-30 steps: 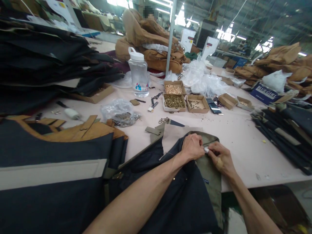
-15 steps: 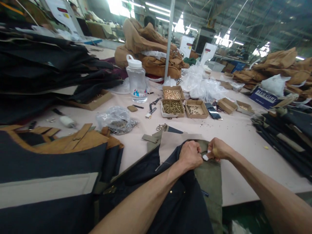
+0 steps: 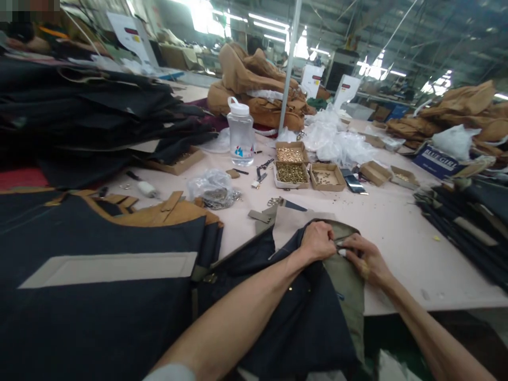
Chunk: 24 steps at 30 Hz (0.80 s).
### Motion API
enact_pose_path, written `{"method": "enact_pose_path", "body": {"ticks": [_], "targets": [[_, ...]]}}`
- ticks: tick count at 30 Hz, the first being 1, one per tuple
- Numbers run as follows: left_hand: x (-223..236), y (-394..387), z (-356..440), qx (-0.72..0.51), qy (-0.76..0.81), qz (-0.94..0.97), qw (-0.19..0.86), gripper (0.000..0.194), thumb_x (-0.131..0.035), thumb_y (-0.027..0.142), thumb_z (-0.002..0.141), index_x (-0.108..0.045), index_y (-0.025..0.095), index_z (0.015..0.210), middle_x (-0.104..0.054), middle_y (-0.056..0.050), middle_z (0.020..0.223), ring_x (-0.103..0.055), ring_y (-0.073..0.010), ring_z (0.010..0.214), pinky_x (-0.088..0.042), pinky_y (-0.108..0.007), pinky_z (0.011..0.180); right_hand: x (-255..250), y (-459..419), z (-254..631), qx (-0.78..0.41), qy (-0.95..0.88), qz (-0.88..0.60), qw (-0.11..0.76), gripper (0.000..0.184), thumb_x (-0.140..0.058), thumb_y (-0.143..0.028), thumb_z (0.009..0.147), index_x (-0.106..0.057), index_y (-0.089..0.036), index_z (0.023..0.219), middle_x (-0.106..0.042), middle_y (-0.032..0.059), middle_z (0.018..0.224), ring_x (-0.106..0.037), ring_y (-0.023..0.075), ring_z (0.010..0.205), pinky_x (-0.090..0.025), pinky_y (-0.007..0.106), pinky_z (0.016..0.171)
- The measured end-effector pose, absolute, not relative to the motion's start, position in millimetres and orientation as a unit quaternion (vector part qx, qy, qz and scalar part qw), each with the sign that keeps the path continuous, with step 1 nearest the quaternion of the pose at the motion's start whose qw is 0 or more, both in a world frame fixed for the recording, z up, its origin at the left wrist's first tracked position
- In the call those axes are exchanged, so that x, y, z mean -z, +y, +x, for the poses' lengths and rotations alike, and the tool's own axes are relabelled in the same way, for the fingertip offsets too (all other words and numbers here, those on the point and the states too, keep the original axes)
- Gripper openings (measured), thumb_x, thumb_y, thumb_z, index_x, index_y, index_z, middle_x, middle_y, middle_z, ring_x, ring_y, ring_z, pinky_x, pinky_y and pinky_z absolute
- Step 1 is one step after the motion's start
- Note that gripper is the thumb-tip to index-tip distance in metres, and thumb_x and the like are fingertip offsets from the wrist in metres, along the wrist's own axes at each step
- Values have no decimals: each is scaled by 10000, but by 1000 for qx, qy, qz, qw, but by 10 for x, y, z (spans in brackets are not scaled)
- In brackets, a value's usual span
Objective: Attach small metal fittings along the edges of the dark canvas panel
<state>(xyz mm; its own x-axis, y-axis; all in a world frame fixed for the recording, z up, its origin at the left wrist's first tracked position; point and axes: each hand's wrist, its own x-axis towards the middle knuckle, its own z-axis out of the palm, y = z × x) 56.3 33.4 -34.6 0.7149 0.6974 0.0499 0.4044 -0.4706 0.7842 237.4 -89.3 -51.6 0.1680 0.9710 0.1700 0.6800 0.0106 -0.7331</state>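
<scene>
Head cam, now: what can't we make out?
Head view:
Left hand on dark cloth: ends of its fingers hidden by the hand itself.
Right hand: anything between its fingers, too small and blurred.
Dark panel: cut off by left and bottom edges.
Plastic bag: its folds blur the contents.

Right of the frame's centre, the left hand (image 3: pixel 318 242) grips dark cloth (image 3: pixel 286 317) while the right hand (image 3: pixel 367 260) touches its olive side. Beyond, on the surface (image 3: pixel 397 233), a bottle (image 3: pixel 241 132) stands upright near upper centre, left of boxes (image 3: pixel 291 186) holding small metal pieces.
</scene>
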Motion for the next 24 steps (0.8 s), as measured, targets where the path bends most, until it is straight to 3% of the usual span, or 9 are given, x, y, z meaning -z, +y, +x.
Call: {"method": "enact_pose_path", "body": {"ticks": [2,4,8,11,14,18,24], "targets": [[329,309,545,-196,318,833,409,337,-638,383,972,-631,139,1205,-637,-96,1187,-641,-222,1012,-578,-402,866,518,-1060,2339,-183,-627,-656,378,268,-640,-448,920,-758,-217,987,-667,91,1000,-631,229,914,-502,320,771],[324,278,524,-200,313,832,411,358,-613,403,989,-612,146,1239,-621,-101,1223,-636,-226,1041,-578,-420,883,481,-1137,2384,-200,-626,-652,378,257,-680,-456,899,-762,-219,954,-673,99,1051,-636,240,939,-511,323,772],[360,259,501,-202,318,837,397,167,-729,268,821,-734,133,920,-704,-79,926,-661,-215,841,-562,-331,787,294,-917,2571,-193,-588,-669,412,333,-743,-463,845,-738,-224,1077,-711,97,1058,-651,233,838,-526,339,736],[428,298,508,-189,310,850,381,131,-705,173,641,-746,160,765,-707,-79,778,-657,-232,740,-546,-315,723,80,-419,2526,-152,-582,-681,419,379,-738,-466,827,-735,-220,1116,-728,105,1109,-671,269,912,-537,372,804],[492,325,523,-182,302,858,373,208,-680,194,598,-748,178,794,-722,-92,825,-670,-259,769,-559,-344,754,-108,209,2232,-134,-641,-658,371,367,-674,-461,855,-755,-198,1099,-736,100,1109,-666,274,952,-523,368,842],[524,307,525,-173,309,862,362,201,-664,209,607,-738,172,790,-717,-111,824,-678,-274,771,-567,-359,749,-102,956,1763,-194,-699,-634,266,314,-561,-371,897,-768,-161,1005,-745,69,885,-664,231,818,-493,290,712],[521,293,492,-176,285,870,361,145,-695,256,594,-664,173,709,-702,-119,792,-674,-289,721,-556,-359,646,227,1445,1441,-161,-702,-678,148,142,-620,-189,769,-755,-148,771,-699,40,725,-638,199,718,-414,244,617]]}}
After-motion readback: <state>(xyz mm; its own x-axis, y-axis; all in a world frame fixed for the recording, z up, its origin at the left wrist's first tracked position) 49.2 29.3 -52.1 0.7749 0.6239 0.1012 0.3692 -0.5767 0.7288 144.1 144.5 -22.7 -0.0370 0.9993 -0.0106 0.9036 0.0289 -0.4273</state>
